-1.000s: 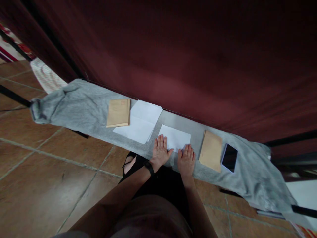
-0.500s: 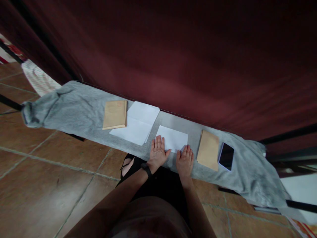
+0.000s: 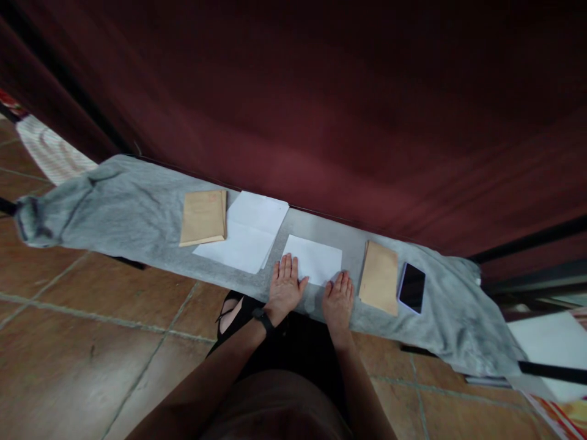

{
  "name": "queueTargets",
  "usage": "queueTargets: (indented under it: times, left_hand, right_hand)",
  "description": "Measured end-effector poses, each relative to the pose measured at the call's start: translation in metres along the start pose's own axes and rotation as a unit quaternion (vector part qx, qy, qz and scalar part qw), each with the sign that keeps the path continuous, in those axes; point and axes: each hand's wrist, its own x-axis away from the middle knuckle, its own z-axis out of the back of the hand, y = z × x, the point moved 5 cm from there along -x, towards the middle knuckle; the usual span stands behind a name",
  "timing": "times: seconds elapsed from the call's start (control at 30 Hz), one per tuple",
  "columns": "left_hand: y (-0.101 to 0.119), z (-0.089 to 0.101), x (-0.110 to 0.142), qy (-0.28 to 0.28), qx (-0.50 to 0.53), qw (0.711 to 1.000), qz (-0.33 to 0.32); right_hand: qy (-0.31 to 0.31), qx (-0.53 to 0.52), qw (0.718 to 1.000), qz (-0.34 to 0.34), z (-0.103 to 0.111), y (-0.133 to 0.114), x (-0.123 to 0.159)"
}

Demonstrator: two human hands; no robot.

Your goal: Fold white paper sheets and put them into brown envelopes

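A white sheet of paper (image 3: 315, 259), smaller than the other sheets and perhaps folded, lies flat on the grey cloth. My left hand (image 3: 285, 287) rests palm down over its near left corner, fingers stretched out. At the near right corner lies my right hand (image 3: 338, 302), also flat, with its fingertips at the paper's edge. Neither hand grips anything. To the left are larger creased white sheets (image 3: 252, 229), partly covered by a stack of brown envelopes (image 3: 204, 217). More brown envelopes (image 3: 380, 278) lie just right of my right hand.
A phone (image 3: 411, 287) with a dark screen lies right of the envelopes. The grey cloth (image 3: 123, 214) covers a narrow bench and bunches at both ends. Behind it rises a dark red curtain (image 3: 321, 140). Brown floor tiles (image 3: 92, 348) show below.
The whole scene has shifted slightly left in view as my head turns. Both hands stay flat at the small paper, which keeps its place on the cloth.
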Motion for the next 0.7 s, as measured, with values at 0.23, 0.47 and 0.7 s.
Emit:
queueTargets:
  times: [0.23,0.47,0.7]
  left_hand:
    - [-0.002,0.007,0.000,-0.001,-0.004,1.000,0.003]
    - [-0.003,0.009,-0.001,0.007,0.000,1.000,0.001]
    - [-0.003,0.011,-0.001,-0.011,-0.008,1.000,0.009]
  right_hand:
    - [0.008,-0.020,1.000,-0.003,-0.001,0.004,-0.001]
    - [0.010,-0.024,1.000,-0.008,-0.002,0.006,0.000]
    - [0.005,-0.046,0.999,-0.012,-0.004,0.007,0.000]
